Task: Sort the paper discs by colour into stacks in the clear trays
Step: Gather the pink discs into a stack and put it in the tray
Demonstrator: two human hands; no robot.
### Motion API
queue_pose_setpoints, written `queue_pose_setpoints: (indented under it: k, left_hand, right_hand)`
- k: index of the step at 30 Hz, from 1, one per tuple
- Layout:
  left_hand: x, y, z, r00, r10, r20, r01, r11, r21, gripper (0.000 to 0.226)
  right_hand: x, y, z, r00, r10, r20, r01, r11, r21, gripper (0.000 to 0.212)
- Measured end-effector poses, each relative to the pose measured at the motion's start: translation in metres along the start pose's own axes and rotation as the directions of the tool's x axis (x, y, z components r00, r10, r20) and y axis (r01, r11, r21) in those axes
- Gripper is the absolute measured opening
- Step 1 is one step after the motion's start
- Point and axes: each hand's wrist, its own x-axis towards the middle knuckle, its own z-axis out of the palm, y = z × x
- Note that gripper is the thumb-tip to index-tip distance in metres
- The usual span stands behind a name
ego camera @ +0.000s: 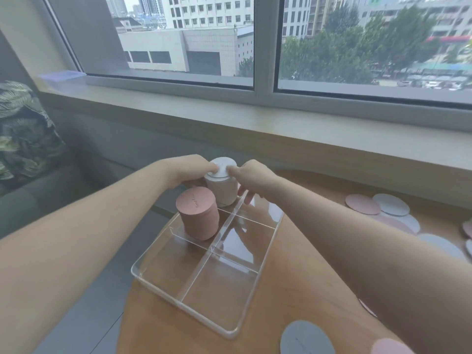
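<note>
1. Squaring the top of the pale stack appears to be the step in hand: a white paper disc sits on top of it, in the far-left compartment of the clear divided tray.
2. The disc is pinched at its left edge by the left hand, whose fingers are curled against the stack's far-left side. The right edge is touched by the fingertips of the right hand; the index seems pressed on the disc while the lower fingers hang toward the tray rim. Whether the right hand truly grips the disc cannot be told.
3. The disc is best lowered flat and centred, so that no edge overhangs; it looks slightly off from the column beneath.
4. Light pressure from both sides is advised, since the tall stack could be tipped by a one-sided push.
5. The pink stack stands just beside it in the next compartment nearer the person; it should not be brushed by the left forearm, which passes close to it.
6. Loose pink and grey discs lie on the wooden table to the right, with a grey disc and a pink disc at the near edge, so sorting is judged unfinished.
7. The two near compartments and the right-hand ones hold no stacks.
</note>
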Motion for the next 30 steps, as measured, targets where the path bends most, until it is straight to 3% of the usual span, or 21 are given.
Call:
queue_pose_setpoints:
  k: [3,8,12,14,17,20,22,24,27,30]
  left_hand:
    - [-0.002,0.003,0.000,0.998,0.069,-0.003,-0.069,0.998,0.011,0.028]
    - [-0.004,0.000,-0.005,0.998,0.061,-0.032,-0.062,0.998,-0.024,0.028]
    - [-0.011,0.002,-0.005,0.998,0.028,-0.063,-0.027,0.999,0.027,0.037]
    - [-0.018,0.004,-0.006,0.987,0.034,-0.156,-0.027,0.999,0.044,0.040]
    - [-0.038,0.016,-0.007,0.910,0.125,-0.395,-0.093,0.991,0.100,0.040]
    - [-0.067,0.041,0.010,0.778,0.334,-0.533,-0.278,0.943,0.184,0.029]
    - [-0.089,0.058,0.038,0.740,0.458,-0.493,-0.418,0.887,0.196,0.024]
    - [-0.109,0.070,0.077,0.766,0.532,-0.361,-0.510,0.845,0.162,0.019]
    - [-0.134,0.078,0.142,0.815,0.565,-0.128,-0.552,0.824,0.123,0.016]
    - [-0.162,0.078,0.201,0.787,0.617,0.002,-0.610,0.778,0.151,0.021]
  right_hand:
    - [0.000,0.000,0.001,0.991,-0.075,-0.113,0.066,0.995,-0.076,0.039]
    - [-0.006,0.009,-0.001,0.986,-0.157,-0.049,0.155,0.987,-0.054,0.036]
    - [-0.014,0.011,-0.005,0.978,-0.160,-0.134,0.134,0.974,-0.185,0.063]
    - [-0.026,0.012,-0.014,0.975,-0.154,-0.159,0.129,0.979,-0.161,0.069]
    - [-0.060,0.024,-0.034,0.963,-0.192,-0.190,0.162,0.973,-0.162,0.068]
    - [-0.110,0.053,-0.055,0.949,-0.206,-0.240,0.166,0.970,-0.177,0.060]
    - [-0.150,0.078,-0.066,0.951,-0.173,-0.256,0.141,0.980,-0.140,0.054]
    - [-0.190,0.103,-0.075,0.956,-0.128,-0.263,0.098,0.988,-0.122,0.047]
    - [-0.252,0.140,-0.084,0.963,-0.054,-0.263,0.021,0.992,-0.126,0.038]
    - [-0.314,0.174,-0.088,0.965,-0.011,-0.262,-0.017,0.995,-0.102,0.032]
